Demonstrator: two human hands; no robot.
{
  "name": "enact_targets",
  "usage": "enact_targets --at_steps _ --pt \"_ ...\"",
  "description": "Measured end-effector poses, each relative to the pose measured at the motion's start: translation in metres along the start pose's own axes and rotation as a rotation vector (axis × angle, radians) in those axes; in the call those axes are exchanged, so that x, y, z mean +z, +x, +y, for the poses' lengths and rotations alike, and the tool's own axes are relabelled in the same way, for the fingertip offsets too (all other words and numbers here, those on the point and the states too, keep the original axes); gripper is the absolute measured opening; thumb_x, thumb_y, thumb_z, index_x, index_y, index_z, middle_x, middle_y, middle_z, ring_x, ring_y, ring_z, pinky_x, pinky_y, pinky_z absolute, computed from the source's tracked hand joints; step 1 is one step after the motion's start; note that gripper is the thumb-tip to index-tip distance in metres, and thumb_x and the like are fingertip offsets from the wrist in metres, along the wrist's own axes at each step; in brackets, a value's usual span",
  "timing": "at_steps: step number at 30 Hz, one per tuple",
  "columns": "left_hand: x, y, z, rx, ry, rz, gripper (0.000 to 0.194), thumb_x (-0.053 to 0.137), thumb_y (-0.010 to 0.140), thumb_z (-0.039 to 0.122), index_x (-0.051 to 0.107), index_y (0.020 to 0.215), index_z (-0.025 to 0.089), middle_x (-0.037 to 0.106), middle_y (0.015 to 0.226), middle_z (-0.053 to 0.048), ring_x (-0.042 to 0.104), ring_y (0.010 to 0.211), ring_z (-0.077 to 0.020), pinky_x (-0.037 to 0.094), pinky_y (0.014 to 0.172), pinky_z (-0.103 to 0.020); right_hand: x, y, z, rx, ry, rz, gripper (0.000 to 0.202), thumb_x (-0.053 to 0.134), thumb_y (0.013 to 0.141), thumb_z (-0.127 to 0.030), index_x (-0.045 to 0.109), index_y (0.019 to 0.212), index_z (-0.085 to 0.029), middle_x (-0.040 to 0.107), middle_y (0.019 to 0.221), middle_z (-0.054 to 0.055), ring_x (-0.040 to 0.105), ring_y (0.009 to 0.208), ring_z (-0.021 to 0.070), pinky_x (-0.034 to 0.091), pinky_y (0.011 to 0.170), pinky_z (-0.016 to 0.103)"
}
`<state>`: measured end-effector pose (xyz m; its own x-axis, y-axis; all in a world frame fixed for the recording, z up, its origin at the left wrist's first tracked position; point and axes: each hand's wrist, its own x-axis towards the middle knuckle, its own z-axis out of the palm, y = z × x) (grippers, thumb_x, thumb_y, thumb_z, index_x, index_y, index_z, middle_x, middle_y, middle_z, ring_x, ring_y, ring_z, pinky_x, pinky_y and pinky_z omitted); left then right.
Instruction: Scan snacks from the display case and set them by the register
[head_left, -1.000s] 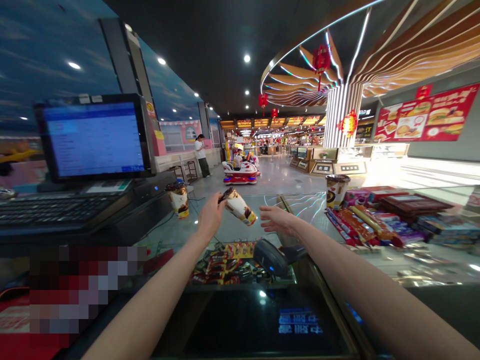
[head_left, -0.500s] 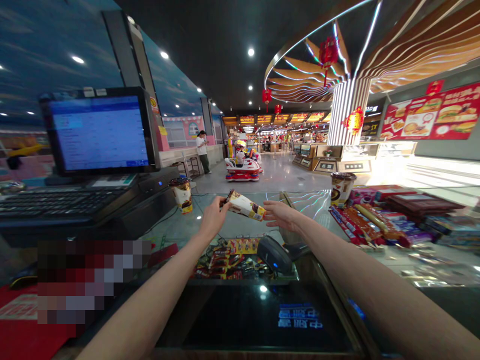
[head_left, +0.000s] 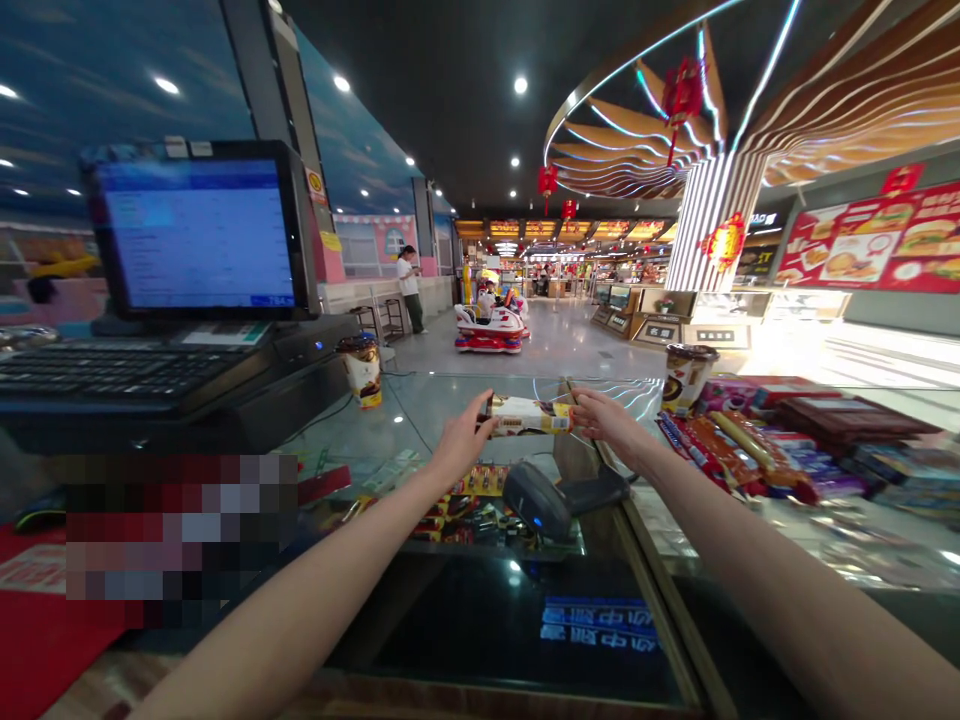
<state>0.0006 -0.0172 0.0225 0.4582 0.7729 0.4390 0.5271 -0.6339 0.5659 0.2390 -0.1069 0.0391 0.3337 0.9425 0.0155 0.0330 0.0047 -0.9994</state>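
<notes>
A paper drink cup point(head_left: 529, 416), white and brown with a yellow band, lies sideways in the air above the glass counter. My left hand point(head_left: 466, 432) grips its dark-lidded end at the left. At the other end, the fingers of my right hand point(head_left: 600, 418) close on the yellow base. Below the cup a black barcode scanner point(head_left: 538, 500) with a blue light rests on the counter. Similar lidded cups stand upright on both sides: one cup point(head_left: 363, 372) beside the monitor, another cup point(head_left: 685, 380) by the snacks.
On the left are a lit monitor point(head_left: 199, 235) and a black keyboard point(head_left: 112, 375). Snack bars and boxes point(head_left: 757, 455) cover the right of the counter point(head_left: 420, 400). Small packs show under the glass. Beyond are a kiddie ride point(head_left: 491, 325) and a standing person point(head_left: 410, 288).
The cup has moved right and turned from tilted to nearly level. My right hand has gone from open beside the base to gripping it. The view has shifted slightly.
</notes>
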Motion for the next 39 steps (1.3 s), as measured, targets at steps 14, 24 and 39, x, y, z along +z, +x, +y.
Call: enact_targets --at_steps 14,24,39 --pt "0.001 -0.006 -0.01 0.188 0.079 0.041 0.074 0.072 0.071 0.023 0.041 0.138 0.027 0.045 0.129 -0.01 0.051 0.121 -0.0276 0.042 0.105 -0.045 -0.01 -0.006 0.012 -0.035 -0.176 -0.11 0.044 0.048 0.091 -0.036 0.052 0.133 -0.024 0.067 0.118 0.007 0.063 0.108 0.0243 0.044 0.093 0.04" --pt "-0.002 -0.001 -0.014 0.391 0.061 -0.056 0.064 0.063 0.076 0.016 0.035 0.133 0.017 0.035 0.15 -0.018 0.036 0.14 -0.0275 0.028 0.117 -0.044 -0.03 -0.003 0.009 -0.447 -0.427 -0.14 0.037 0.059 0.085 -0.03 0.063 0.122 -0.026 0.064 0.127 0.005 0.058 0.115 0.0248 0.039 0.104 0.044" --pt "0.002 0.0 -0.013 0.513 0.359 -0.006 0.076 0.067 0.076 0.019 0.034 0.143 0.029 0.036 0.141 -0.012 0.044 0.128 -0.0294 0.045 0.104 -0.047 -0.025 -0.077 -0.026 -0.444 -0.865 -0.663 0.053 0.063 0.084 -0.039 0.054 0.135 -0.028 0.058 0.135 0.003 0.056 0.12 0.0244 0.043 0.103 0.041"
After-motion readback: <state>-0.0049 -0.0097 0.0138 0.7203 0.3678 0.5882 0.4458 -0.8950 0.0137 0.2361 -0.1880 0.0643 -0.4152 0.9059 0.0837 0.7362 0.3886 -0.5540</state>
